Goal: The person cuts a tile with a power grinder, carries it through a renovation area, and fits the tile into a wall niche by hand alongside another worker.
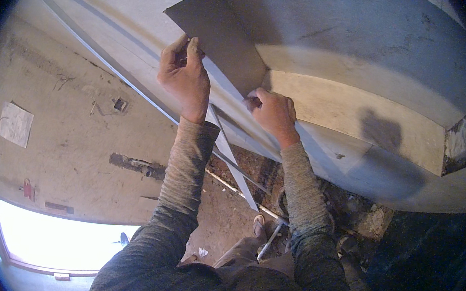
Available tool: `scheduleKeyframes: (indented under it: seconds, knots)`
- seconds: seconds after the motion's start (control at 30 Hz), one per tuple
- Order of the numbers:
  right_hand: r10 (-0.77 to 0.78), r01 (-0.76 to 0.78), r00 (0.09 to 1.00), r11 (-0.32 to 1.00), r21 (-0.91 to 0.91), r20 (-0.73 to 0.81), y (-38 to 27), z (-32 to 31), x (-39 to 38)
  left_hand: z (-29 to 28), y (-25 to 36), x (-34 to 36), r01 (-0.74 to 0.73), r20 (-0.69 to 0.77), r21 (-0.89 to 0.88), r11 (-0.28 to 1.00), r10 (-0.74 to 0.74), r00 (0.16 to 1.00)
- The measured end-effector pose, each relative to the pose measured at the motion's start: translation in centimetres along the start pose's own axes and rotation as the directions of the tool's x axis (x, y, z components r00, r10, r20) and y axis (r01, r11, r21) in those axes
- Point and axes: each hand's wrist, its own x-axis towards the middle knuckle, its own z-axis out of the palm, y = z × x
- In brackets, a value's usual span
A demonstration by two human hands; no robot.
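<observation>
Both my arms, in grey knit sleeves, reach up to a pale stepped surface. My left hand (184,74) pinches the left edge of a flat grey-brown panel (220,39) that lies against that surface. My right hand (272,113) has its fingers curled on the panel's lower corner. A thin grey metal strip (234,165) slants down between my forearms, its top end close to my left wrist; whether either hand touches it is unclear.
A long metal profile (102,56) runs diagonally along the plaster wall. A paper sheet (16,124) hangs on the wall at left, and a bright opening (53,240) is at lower left. Below are rubble, a pipe (269,240) and my sandalled foot (259,222).
</observation>
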Motion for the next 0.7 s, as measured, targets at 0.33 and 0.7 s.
scheduleKeyframes:
  seconds: [0.33,0.7]
  knots:
    - [-0.047,0.046,0.999,0.998,-0.045,-0.011,-0.1,-0.1,-0.1,0.1,0.6,0.0,0.003,-0.012,0.015,1.000,-0.002,1.000]
    - [-0.029,0.029,1.000,0.999,-0.018,0.000,1.2,0.9,-0.1,0.2,0.7,-0.1,0.058,0.000,0.060,0.997,-0.058,0.998]
